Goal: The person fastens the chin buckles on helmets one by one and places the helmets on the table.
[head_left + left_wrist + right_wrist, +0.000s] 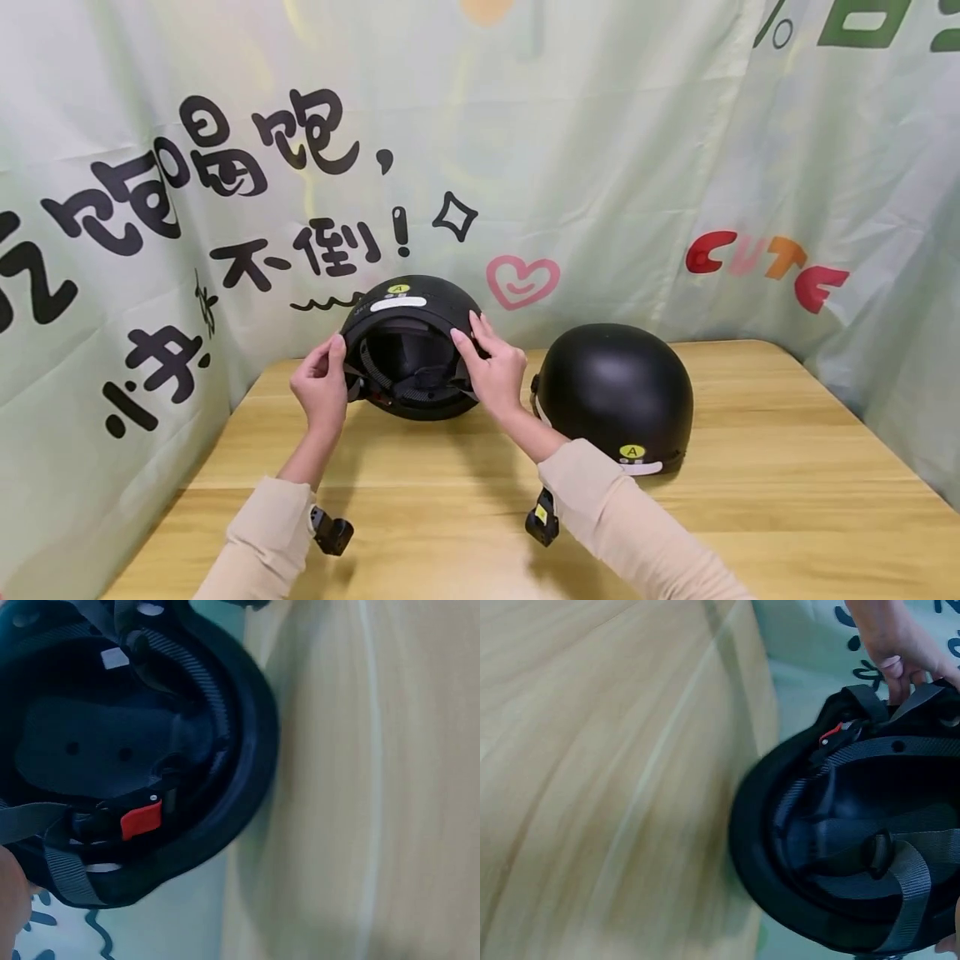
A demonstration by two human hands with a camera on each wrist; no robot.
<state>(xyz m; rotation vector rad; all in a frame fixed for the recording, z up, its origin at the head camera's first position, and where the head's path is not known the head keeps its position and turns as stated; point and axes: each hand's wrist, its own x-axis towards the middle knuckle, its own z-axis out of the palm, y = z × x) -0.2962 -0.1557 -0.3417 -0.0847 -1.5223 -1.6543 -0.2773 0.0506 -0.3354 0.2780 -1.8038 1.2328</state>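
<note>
Toward the back left of the table, a black helmet [450,293] is tilted so that its hollow underside faces me in the head view. My left hand [322,390] grips its left edge with thumb and fingers. At the opposite edge my right hand [497,371] holds the shell, thumb on the near side. Inside the helmet are a dark lining, grey straps [911,885] and a red buckle tab [141,820]. A white label strip [398,303] and a yellow "A" sticker mark its front. Whether its lower edge touches the table cannot be told.
A second black helmet [615,383] stands dome up on the wooden table [780,500], to the right of my right hand. Behind the table hangs a pale green printed cloth [600,167]. Small black cameras [332,531] are fixed at both wrists.
</note>
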